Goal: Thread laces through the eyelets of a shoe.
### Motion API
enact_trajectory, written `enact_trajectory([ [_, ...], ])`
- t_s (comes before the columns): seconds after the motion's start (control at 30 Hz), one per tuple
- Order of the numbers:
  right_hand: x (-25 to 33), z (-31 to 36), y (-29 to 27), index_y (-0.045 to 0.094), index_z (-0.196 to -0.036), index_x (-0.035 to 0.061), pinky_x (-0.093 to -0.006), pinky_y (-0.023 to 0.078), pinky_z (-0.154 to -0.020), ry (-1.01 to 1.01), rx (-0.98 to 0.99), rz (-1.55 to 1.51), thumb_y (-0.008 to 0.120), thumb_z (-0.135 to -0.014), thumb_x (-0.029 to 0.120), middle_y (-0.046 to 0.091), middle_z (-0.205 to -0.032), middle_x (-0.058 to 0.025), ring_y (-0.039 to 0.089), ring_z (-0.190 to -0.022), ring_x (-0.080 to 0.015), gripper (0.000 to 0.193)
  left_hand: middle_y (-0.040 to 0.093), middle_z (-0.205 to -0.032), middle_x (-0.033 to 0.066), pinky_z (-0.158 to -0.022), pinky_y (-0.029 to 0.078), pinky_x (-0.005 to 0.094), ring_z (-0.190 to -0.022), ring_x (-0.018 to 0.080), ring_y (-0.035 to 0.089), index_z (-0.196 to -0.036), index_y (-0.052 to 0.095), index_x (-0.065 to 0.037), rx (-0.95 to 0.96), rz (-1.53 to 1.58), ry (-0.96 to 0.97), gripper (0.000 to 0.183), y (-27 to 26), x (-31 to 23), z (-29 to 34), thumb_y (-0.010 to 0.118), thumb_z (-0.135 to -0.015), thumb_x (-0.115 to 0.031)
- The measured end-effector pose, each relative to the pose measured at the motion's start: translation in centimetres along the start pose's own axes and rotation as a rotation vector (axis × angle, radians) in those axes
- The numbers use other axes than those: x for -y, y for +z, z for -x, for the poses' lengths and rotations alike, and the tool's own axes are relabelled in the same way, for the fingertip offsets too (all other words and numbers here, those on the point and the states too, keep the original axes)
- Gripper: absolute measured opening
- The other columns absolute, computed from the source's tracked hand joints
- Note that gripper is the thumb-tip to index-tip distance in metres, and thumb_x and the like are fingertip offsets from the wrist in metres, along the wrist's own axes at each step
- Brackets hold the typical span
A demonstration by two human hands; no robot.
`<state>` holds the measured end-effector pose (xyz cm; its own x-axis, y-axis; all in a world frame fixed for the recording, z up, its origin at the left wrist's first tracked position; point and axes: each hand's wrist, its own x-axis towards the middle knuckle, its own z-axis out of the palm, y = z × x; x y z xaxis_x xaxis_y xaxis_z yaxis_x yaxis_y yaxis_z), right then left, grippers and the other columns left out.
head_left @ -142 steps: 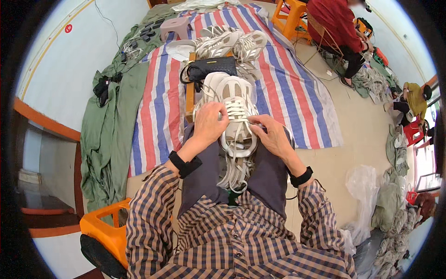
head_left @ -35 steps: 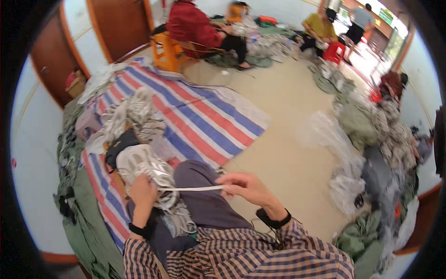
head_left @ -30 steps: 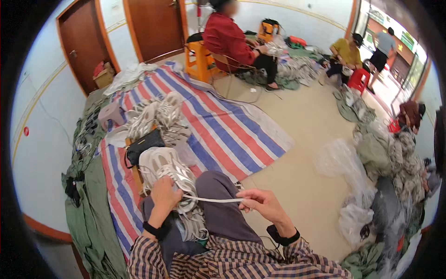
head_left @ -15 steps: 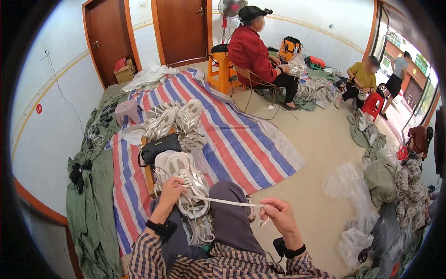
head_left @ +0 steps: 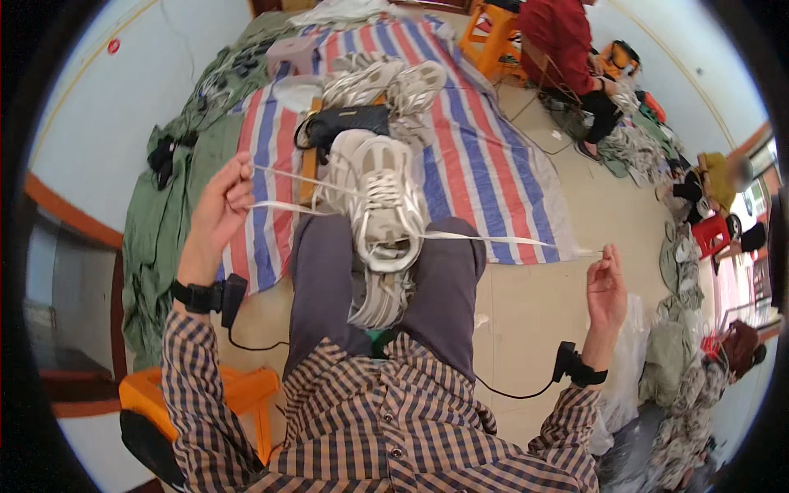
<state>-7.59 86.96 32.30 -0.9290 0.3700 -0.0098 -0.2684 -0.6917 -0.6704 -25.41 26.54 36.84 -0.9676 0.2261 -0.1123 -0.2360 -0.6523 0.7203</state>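
A beige and white sneaker [head_left: 386,223] rests between my knees, its laces crossing the upper in several rows. Out to the left, my left hand [head_left: 220,205] is closed in a pinch on a flat white shoelace [head_left: 283,205]; two strands run from these fingers towards the shoe. Far to the right, the fingertips of my right hand [head_left: 606,292] pinch the other lace end, drawn out nearly level from the shoe's opening. Another pale sneaker [head_left: 345,160] lies against its left side. More shoe parts [head_left: 380,300] hang below, partly hidden.
A black pouch [head_left: 349,123] and more sneakers [head_left: 415,86] lie ahead on a striped sheet [head_left: 518,177]. Green cloth [head_left: 189,246] lines the left wall. An orange stool [head_left: 251,394] stands by my left elbow. A person in red [head_left: 559,45] sits at the far right.
My left hand has left the shoe and moved out left, drawing lace with it. My right hand has moved farther right, and the view has tipped downward.
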Motion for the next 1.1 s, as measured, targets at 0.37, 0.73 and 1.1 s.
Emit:
enact_trajectory([
  [0.37, 1.3, -10.4, 0.4, 0.033, -0.140, -0.0010, -0.0415, 0.038, -0.108, -0.105, -0.009, 0.013, 0.052, -0.092, 0.000, 0.045, -0.139, -0.0169, 0.046, -0.128, -0.0245, 0.052, 0.064, -0.100, 0.0035, -0.051, 0.040, 0.0175, -0.063, 0.0041, 0.050, -0.123, 0.053, -0.002, -0.177, -0.056, 0.229, 0.030, -8.0, -8.3, 2.8, 0.056, -0.094, -0.008],
  [0.73, -15.9, -3.8, 14.4, 0.059, -0.108, 0.0034, -0.0259, 0.051, -0.079, 0.385, 0.526, 0.946, 0.051, -0.097, 0.018, 0.067, -0.099, -0.0060, 0.064, -0.083, -0.0137, 0.020, 0.057, -0.127, 0.0151, -0.096, 0.048, 0.0330, -0.116, 0.0209, 0.057, -0.133, 0.041, 0.004, -0.598, -0.287, 0.521, 0.043, -10.6, -6.5, 5.3, 0.051, -0.092, -0.005],
  [1.1, -19.5, -4.6, 17.0, 0.060, -0.099, -0.0006, -0.0284, 0.050, -0.075, 0.142, 0.697, 1.172, 0.050, -0.095, 0.015, 0.070, -0.086, -0.0078, 0.064, -0.081, -0.0142, 0.019, 0.065, -0.093, 0.0089, -0.073, 0.051, 0.0293, -0.081, 0.0174, 0.064, -0.095, 0.064, -0.002, 0.146, -1.167, 0.013, 0.013, 1.7, 10.3, 5.1, 0.056, -0.090, -0.010],
])
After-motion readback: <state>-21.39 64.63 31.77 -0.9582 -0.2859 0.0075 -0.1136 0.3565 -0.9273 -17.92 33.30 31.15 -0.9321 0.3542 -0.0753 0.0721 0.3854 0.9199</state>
